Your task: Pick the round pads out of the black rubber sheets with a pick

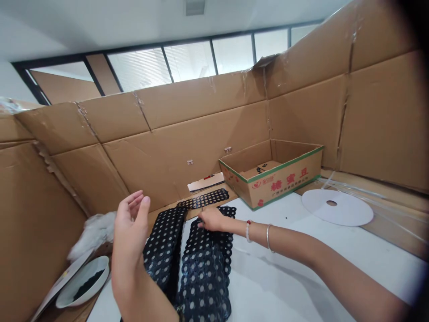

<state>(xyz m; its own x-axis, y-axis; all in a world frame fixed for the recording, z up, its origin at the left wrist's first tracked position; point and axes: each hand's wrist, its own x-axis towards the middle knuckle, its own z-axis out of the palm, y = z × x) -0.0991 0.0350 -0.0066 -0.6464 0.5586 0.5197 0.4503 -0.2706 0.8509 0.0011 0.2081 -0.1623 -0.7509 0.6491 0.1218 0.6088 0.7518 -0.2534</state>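
Note:
Several black perforated strips [204, 264] lie stacked in rows on the white table [301, 250], running away from me. My right hand [210, 219] reaches forward and rests on the far end of the right-hand stack, fingers curled down onto the top strip. Bracelets circle that wrist. My left hand [130, 223] is raised above the left stack, palm turned inward, fingers loosely extended and holding nothing. One more black strip [204, 199] lies crosswise behind the stacks.
An open cardboard box [271, 172] stands at the back right. A white disc with a centre hole [337, 208] lies to its right. A white bowl with dark bits [83, 281] and white fluff [94, 230] sit at left. Cardboard walls [201, 129] enclose the table.

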